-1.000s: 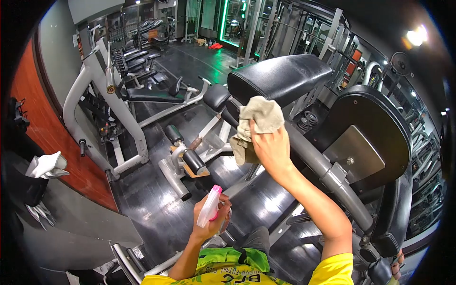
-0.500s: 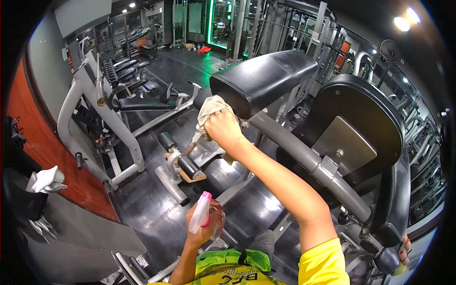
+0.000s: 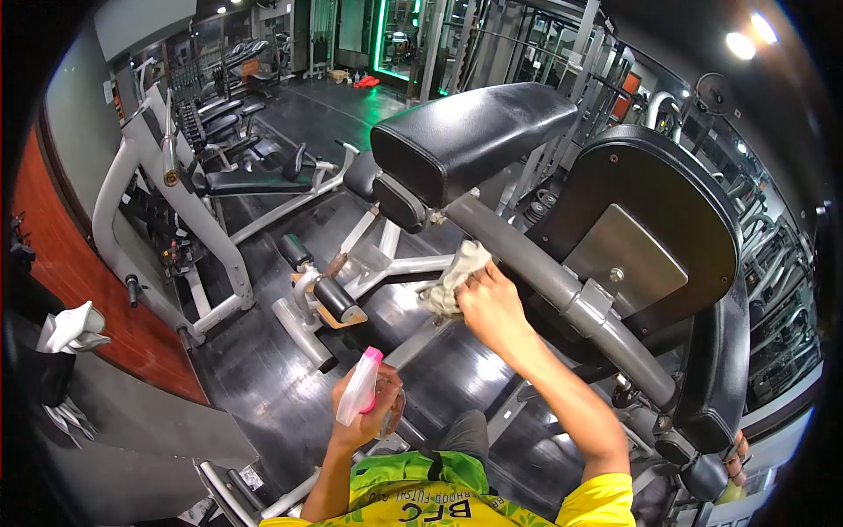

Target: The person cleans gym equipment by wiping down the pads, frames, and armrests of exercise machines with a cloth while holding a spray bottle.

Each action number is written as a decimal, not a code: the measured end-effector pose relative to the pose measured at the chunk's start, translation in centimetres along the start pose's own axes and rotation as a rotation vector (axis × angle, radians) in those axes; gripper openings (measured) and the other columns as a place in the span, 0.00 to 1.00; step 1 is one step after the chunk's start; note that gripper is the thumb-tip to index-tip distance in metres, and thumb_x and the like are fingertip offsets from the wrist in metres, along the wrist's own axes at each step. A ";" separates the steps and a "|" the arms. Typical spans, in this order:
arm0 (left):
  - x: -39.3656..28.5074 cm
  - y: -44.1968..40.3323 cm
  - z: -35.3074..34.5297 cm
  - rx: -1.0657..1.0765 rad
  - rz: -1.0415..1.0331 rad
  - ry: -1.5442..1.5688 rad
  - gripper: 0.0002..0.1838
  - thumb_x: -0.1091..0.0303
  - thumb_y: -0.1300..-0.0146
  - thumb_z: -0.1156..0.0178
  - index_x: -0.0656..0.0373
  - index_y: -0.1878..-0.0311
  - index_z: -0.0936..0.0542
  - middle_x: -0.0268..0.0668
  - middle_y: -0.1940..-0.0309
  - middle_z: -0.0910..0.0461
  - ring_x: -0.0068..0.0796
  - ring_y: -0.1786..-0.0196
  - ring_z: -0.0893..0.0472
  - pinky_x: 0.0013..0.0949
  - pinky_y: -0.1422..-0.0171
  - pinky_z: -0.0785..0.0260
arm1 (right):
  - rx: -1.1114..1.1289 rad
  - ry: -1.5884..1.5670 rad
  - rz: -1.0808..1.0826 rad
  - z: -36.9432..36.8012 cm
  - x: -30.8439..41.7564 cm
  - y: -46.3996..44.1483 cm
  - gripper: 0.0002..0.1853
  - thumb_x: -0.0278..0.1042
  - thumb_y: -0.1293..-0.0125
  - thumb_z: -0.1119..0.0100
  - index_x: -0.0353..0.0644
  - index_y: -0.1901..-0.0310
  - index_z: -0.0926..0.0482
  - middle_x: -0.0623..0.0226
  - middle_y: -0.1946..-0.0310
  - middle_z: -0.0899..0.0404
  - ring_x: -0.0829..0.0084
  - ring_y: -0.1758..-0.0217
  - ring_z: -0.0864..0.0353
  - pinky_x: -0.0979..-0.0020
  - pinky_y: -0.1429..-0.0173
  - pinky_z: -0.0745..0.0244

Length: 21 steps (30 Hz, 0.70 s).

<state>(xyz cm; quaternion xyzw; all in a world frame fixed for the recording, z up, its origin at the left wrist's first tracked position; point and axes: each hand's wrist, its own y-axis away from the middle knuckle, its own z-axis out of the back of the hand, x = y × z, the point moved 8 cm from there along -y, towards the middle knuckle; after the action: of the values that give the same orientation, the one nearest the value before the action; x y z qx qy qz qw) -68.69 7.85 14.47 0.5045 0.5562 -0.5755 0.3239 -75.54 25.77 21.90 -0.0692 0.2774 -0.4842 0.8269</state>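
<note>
My right hand (image 3: pixel 493 306) is closed around a crumpled pale cloth (image 3: pixel 455 283), beside the grey metal tube (image 3: pixel 518 239) of a gym machine. Whether the cloth touches the tube I cannot tell. Low in front of my body, my left hand (image 3: pixel 349 426) grips a clear spray bottle with a pink nozzle (image 3: pixel 358 386); fingers cover part of it. Above the cloth is a thick black padded cushion (image 3: pixel 465 140) with a smaller black end pad (image 3: pixel 399 202). A round-topped black backrest (image 3: pixel 637 220) with a metal plate stands to the right.
Foam rollers on a metal stand (image 3: pixel 329 294) sit left of the cloth. A grey-framed machine (image 3: pixel 219 237) and a bench (image 3: pixel 259 182) stand farther left. White cloth (image 3: pixel 75 329) hangs at the left edge. Racks fill the back.
My right hand and the cloth have come off the padded cushion's end and moved down and right, below the metal tube. My left hand still holds the spray bottle. The view has shifted slightly.
</note>
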 end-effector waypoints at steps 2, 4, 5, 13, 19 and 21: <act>0.1 -0.4 -0.7 0.024 0.007 -0.032 0.09 0.77 0.42 0.40 0.66 0.58 0.26 0.37 0.68 0.20 0.20 0.70 0.22 0.23 0.66 0.30 | 0.051 -0.170 -0.125 -0.6 -0.6 2.5 0.09 0.29 0.53 0.42 0.38 0.68 0.21 0.56 0.68 0.19 0.60 0.59 0.19 0.64 0.44 0.30; 1.2 -0.4 -1.7 0.081 0.130 0.090 0.09 0.77 0.42 0.40 0.67 0.58 0.26 0.38 0.68 0.20 0.20 0.71 0.22 0.23 0.66 0.30 | 0.110 -0.346 -0.256 -1.3 -0.9 4.7 0.11 0.30 0.52 0.43 0.38 0.65 0.20 0.53 0.67 0.19 0.56 0.58 0.19 0.62 0.45 0.28; 1.4 -0.5 -2.0 0.078 0.140 0.095 0.09 0.77 0.42 0.40 0.67 0.58 0.26 0.38 0.68 0.20 0.20 0.71 0.22 0.23 0.66 0.30 | 0.226 -0.473 -0.383 -2.4 -1.3 5.9 0.13 0.30 0.50 0.45 0.40 0.61 0.21 0.50 0.67 0.19 0.53 0.59 0.20 0.59 0.48 0.27; 3.5 1.4 -2.4 -0.028 0.162 0.062 0.08 0.76 0.41 0.40 0.65 0.60 0.26 0.35 0.75 0.24 0.20 0.79 0.24 0.23 0.75 0.33 | 0.643 -1.169 -0.727 -12.4 2.4 12.9 0.16 0.42 0.38 0.46 0.39 0.57 0.20 0.55 0.78 0.20 0.67 0.73 0.18 0.63 0.65 0.27; 4.6 5.1 -0.4 -0.211 0.223 -0.122 0.07 0.75 0.44 0.38 0.63 0.63 0.25 0.38 0.75 0.24 0.27 0.78 0.23 0.28 0.70 0.33 | 0.533 -1.468 -0.669 -19.1 6.4 15.5 0.17 0.37 0.34 0.44 0.31 0.52 0.23 0.60 0.59 0.19 0.75 0.54 0.23 0.73 0.43 0.31; 4.1 6.6 0.5 -0.270 0.212 -0.248 0.08 0.76 0.45 0.38 0.63 0.62 0.25 0.38 0.75 0.23 0.29 0.76 0.22 0.29 0.69 0.31 | 0.545 -1.657 -0.684 -17.9 8.0 13.6 0.17 0.37 0.34 0.44 0.31 0.52 0.24 0.61 0.58 0.19 0.75 0.52 0.24 0.73 0.43 0.32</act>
<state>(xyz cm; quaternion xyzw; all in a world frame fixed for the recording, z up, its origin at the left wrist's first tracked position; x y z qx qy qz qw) -63.79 7.00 8.44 0.4375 0.5281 -0.5160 0.5133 -71.56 28.95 -1.44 -0.2738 -0.5588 -0.5457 0.5612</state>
